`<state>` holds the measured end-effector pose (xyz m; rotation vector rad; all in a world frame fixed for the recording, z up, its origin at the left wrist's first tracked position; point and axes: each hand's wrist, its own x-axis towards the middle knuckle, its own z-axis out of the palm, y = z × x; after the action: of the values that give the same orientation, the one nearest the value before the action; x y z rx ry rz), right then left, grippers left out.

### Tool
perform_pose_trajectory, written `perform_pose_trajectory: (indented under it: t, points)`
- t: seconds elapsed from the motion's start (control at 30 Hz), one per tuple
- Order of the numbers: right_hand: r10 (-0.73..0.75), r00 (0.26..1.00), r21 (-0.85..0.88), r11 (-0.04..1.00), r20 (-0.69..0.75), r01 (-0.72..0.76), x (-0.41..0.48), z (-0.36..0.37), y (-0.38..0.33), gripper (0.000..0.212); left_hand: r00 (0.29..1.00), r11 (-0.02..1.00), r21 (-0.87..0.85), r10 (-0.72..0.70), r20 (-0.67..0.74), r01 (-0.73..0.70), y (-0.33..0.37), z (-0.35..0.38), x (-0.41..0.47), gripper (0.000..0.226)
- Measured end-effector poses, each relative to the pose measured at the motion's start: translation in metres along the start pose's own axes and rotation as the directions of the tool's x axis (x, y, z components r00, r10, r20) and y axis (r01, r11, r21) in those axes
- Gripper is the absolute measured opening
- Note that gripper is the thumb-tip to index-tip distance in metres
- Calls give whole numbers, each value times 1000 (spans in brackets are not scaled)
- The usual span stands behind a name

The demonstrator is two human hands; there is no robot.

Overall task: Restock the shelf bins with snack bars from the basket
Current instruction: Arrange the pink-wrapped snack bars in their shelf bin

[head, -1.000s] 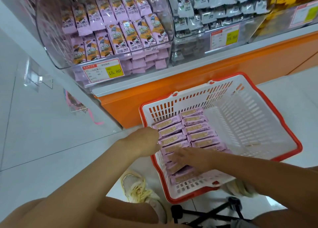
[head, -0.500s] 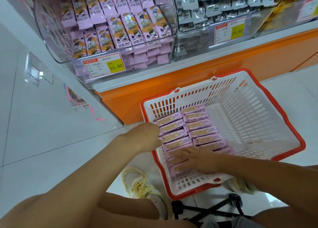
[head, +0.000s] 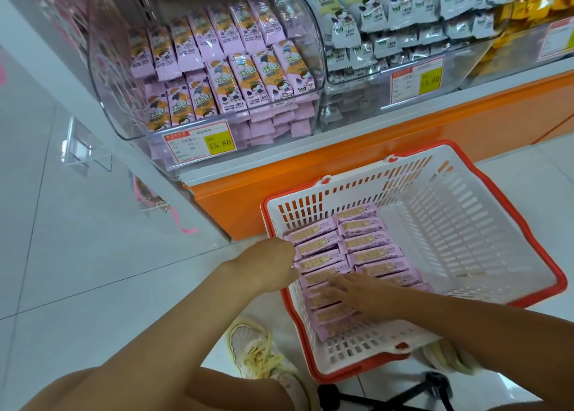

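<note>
Head view: the white, red-rimmed basket [head: 484, 239] sits on the floor at about 4 o'clock in the frame. The pink snack bars [head: 360, 243] lie in two neat rows along its 9 o'clock side, and the 3 o'clock half shows bare mesh. The right hand [head: 363, 295] lies on the nearer rows, its grip wide, fingers spread flat on the wrappers and curled round nothing. The left hand [head: 267, 264] is at the basket's 9 o'clock rim, against the far-left row. Its fingers are hidden behind the knuckles, so I cannot tell whether its grip holds a bar, the rim or nothing. The clear shelf bin [head: 105, 84] of matching pink bars is up at 11 o'clock, above a price tag [head: 198, 142].

The step looks like gathering a batch. It would go best to take a short run of neighbouring bars and press them together between both hands so they lift as one block. The wrappers look slick, and too many would likely fan out and spill. The basket bars show their label side, so they probably need turning to match the bin's picture-side rows.
</note>
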<state>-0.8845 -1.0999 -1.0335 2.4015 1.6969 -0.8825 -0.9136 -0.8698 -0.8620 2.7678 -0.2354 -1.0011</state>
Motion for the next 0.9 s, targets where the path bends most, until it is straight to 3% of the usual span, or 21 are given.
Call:
perform_pose_trajectory:
  t: [0.17, 0.23, 0.3, 0.37, 0.4, 0.43, 0.5, 0.53, 0.57, 0.67, 0.83, 0.9]
  points:
    - [-22, 999, 55, 998, -32, 23, -5, -7, -9, 72, 1000, 999, -48, -18, 24, 19, -4, -3, 2, 39]
    - [101, 995, 250, 964, -9, -96, -17, -21, -17, 71, 999, 995, -102, -9, 32, 12, -5, -8, 0, 31]
    - [239, 971, 534, 823, -12, -196, -34, -37, -21, 65, 999, 988, -156, 1, 49, 7, -11, -13, -1, 26]
    - [310, 950, 816, 556, -24, -160, -51, -63, -27, 49, 999, 976, -218, -9, 50, 19, -17, -19, -4, 53]
    - [342, 940, 932, 340, -1, -123, -59, -77, -31, 42, 999, 964, -266, -6, 44, 17, -18, -21, -5, 63]
    - [356, 932, 994, 56, 70, -96, -64, -90, -33, 40, 1000, 951, -308, 12, 27, -4, -18, -24, -7, 69]
    - [247, 957, 864, -503, 155, -10, -71, -110, -36, 47, 996, 905, -417, 69, -51, -84, -11, -33, -12, 63]
    - [172, 977, 725, -688, 123, 30, -73, -122, -40, 53, 988, 868, -475, 101, -120, -146, -5, -37, -15, 53]
    - [95, 994, 612, -790, 61, 38, -75, -133, -45, 56, 969, 816, -532, 132, -208, -226, 1, -43, -20, 39]
    - [-39, 995, 548, -836, -89, 16, -77, -155, -56, 52, 946, 619, -722, 121, -302, -310, 15, -62, -37, 13]
    - [36, 983, 596, -791, -177, 137, -82, -191, -64, 48, 925, 524, -791, -13, -379, -317, 13, -82, -64, 18]
    - [169, 974, 633, -741, -148, 225, -82, -210, -64, 54, 897, 471, -811, -86, -434, -347, 8, -89, -73, 17]
